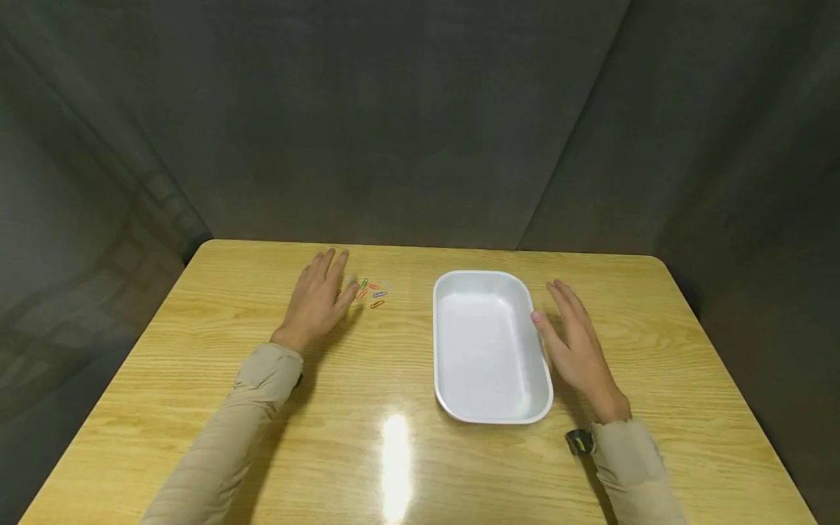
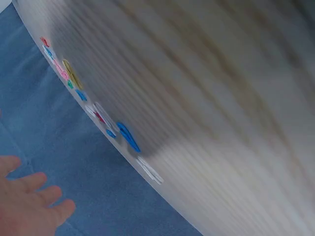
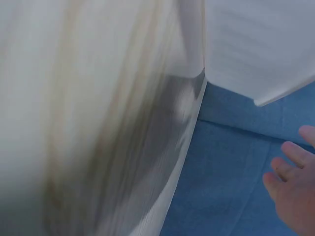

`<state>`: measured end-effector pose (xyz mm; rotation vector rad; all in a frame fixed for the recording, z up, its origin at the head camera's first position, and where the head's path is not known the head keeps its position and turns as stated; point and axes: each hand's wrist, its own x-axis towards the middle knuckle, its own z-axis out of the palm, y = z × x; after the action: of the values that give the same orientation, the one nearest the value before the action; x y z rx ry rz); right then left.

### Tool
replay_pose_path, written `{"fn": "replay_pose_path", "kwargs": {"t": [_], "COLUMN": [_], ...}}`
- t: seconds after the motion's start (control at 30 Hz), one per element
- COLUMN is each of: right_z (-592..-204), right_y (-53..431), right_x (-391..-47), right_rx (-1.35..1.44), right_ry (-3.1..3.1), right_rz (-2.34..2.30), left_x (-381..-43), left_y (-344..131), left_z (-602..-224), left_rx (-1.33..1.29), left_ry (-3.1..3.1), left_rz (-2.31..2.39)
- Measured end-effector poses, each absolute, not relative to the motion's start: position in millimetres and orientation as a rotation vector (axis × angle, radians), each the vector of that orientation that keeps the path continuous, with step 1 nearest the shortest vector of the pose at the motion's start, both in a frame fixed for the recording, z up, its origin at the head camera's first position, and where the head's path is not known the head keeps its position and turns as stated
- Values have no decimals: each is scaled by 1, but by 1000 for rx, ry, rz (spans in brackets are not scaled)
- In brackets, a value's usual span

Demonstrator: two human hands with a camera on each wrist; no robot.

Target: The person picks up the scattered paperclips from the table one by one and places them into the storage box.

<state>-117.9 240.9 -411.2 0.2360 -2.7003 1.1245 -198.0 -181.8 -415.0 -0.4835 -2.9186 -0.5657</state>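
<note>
My left hand [image 1: 316,299] has its fingers spread and holds nothing, just left of a loose group of coloured paper clips. Among them are an orange paper clip [image 1: 377,304], a blue paper clip [image 1: 380,294] and a green paper clip [image 1: 364,283]. In the left wrist view the clips lie scattered along the table, a large blue one [image 2: 129,137] nearest. A white rectangular tray [image 1: 485,350] with nothing in it stands right of the middle. Beside its right wall is my right hand [image 1: 576,346], fingers extended, the thumb tip right at the rim.
Everything rests on a light wood-grain table [image 1: 367,379] with rounded far corners. Dark grey curtains [image 1: 394,124] hang behind it and along both sides. A black strap device [image 1: 580,442] is on the right wrist.
</note>
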Motion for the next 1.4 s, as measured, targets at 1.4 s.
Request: {"fn": "replay_pose_path", "kwargs": {"t": [1.4], "right_z": [-420], "right_y": [220], "right_x": [-103], "right_rx": [393], "right_ry": [-2946], "right_rz": [1068], "left_x": [-198], "left_y": [-168], "left_z": [-416], "left_rx": [-580], "left_ry": [-3021], "left_rz": [-869]}}
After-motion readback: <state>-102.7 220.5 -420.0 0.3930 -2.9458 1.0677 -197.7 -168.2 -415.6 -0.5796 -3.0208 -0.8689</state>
